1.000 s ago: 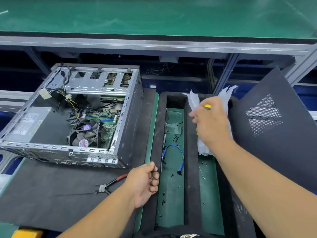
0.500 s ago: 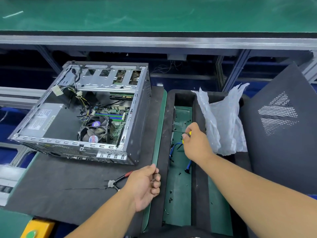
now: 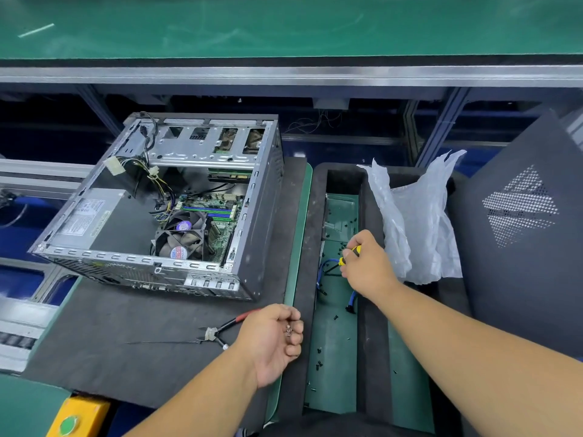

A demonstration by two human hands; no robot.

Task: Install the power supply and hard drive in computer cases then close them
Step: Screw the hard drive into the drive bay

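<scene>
Yellow-handled screwdriver (image 3: 349, 255) pinched in the right hand (image 3: 367, 267), tip down among the loose screws (image 3: 318, 364) in the tray (image 3: 372, 342).

The left hand (image 3: 273, 337) is curled around a few small silver screws, resting on the dark mat just left of the tray. The open computer case (image 3: 164, 212) lies on its side up and to the left of both hands, its open face upward, power supply (image 3: 85, 216) already seated at its left end, long axis running left to right. The left hand is the nearer one; the right would have to cross over it. The side panel (image 3: 520, 234) leans beyond the right forearm, so the case isn't closed yet.
</scene>
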